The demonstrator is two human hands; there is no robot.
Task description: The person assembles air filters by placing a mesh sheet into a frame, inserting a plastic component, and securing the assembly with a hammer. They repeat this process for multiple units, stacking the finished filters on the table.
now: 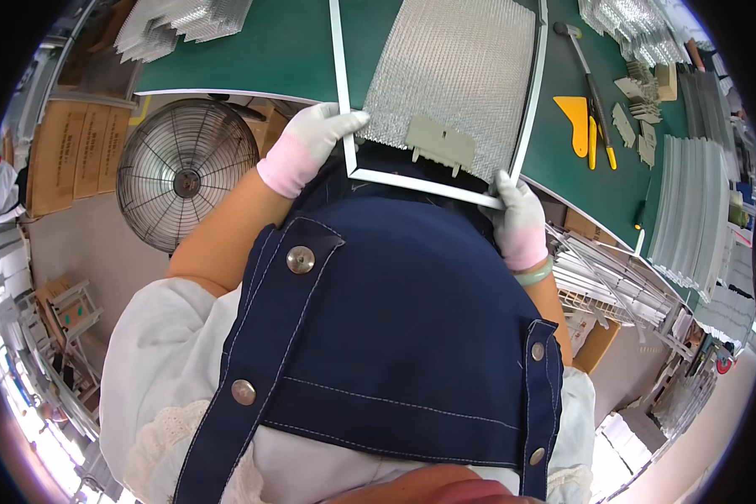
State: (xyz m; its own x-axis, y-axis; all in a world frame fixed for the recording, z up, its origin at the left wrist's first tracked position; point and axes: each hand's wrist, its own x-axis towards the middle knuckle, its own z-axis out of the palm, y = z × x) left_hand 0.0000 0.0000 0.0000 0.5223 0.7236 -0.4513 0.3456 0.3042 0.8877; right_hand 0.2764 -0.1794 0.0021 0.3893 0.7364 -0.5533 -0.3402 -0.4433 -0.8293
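We start with the mesh filter panel (458,76), a silvery quilted sheet lying on the green bench (286,50) at its near edge, partly overhanging toward the body. Around it sits a thin white frame (428,186), whose near rail runs across just below a grey plastic latch (439,143) fixed at the panel's near edge.

Our left hand (315,134), in a white glove with a pink cuff, is closed around the frame's near left corner, fingers curled over the rail and touching the mesh. Our right hand (517,220), gloved the same way, grips the near right corner with the thumb on top.

To do this step well, we judge that both corners should be pressed evenly, so the rail seats along the whole mesh edge without bowing. We would keep the panel flat on the bench and watch that the latch stays clear of the rail. The mesh looks easily dented, so fingertip pressure belongs on the frame.

Further right lie a yellow scraper (575,122) and stacked metal strips (685,210); a floor fan (181,172) stands to the left.
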